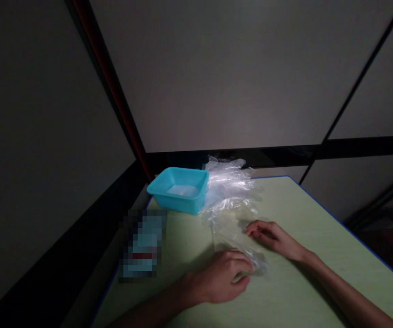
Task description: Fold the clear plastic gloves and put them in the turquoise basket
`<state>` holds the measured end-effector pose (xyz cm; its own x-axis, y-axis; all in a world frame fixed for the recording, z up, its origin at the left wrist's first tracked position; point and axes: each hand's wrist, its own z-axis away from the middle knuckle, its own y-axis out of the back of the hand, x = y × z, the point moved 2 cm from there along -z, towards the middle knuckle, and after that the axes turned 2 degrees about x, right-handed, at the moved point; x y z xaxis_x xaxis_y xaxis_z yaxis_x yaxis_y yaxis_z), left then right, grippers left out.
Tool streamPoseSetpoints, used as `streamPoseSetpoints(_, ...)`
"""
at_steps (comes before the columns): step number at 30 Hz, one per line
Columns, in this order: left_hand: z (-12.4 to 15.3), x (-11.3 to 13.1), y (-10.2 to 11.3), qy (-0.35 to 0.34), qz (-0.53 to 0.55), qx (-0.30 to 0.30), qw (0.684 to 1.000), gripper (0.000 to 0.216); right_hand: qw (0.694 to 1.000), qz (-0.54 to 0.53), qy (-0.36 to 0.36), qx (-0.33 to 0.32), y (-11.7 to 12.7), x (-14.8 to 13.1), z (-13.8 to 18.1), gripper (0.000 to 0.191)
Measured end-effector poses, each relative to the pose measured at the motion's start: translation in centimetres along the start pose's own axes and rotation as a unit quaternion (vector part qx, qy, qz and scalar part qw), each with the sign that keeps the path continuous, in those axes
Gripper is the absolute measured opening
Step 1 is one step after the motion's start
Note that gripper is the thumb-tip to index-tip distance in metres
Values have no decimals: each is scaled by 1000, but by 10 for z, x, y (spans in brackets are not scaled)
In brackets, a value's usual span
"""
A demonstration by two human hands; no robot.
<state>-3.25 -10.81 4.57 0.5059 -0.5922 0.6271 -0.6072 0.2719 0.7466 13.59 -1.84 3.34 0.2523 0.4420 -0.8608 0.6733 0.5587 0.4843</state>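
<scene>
Crinkled clear film (230, 186) spread beside smooth rectangular basin (178, 203); left hand (222, 278), right hand (272, 236) curled, pinch indeterminable; green tabletop (295, 209), panelled wall (234, 77).

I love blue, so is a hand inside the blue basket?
No, the left hand and right hand are both outside the basket.

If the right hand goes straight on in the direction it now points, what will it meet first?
The right hand would probably meet the crumpled clear plastic first, though the exact gap is hard to judge.
</scene>
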Motion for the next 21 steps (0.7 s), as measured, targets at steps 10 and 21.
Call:
streamPoseSetpoints(10, 6, 0, 18, -47, 25, -137, 989, 55, 1000, 29, 3, -4, 19, 16, -2, 27)
streamPoseSetpoints(21, 14, -9, 43, 15, 42, -111, 993, 27, 999, 34, -11, 18, 24, 14, -1, 30)
